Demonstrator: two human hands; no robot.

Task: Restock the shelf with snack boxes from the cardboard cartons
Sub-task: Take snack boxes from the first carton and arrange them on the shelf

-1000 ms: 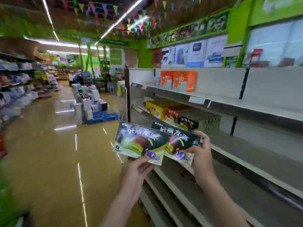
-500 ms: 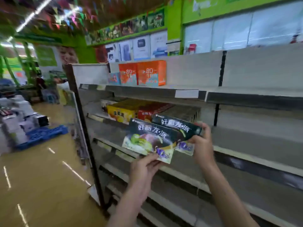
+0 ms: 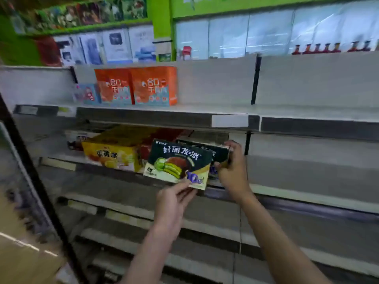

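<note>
Since a moment ago both hands have carried their snack boxes up to the middle shelf (image 3: 307, 177) at frame centre, the left hand (image 3: 174, 201) pinching the front box (image 3: 178, 162), the right hand (image 3: 233, 173) gripping the rear box (image 3: 217, 152) beside the yellow boxes (image 3: 110, 152), so placing looks imminent on grey, mostly bare shelving under green walls.

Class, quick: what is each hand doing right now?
Left hand: pinches the front snack box.
Right hand: grips the rear snack box.
</note>
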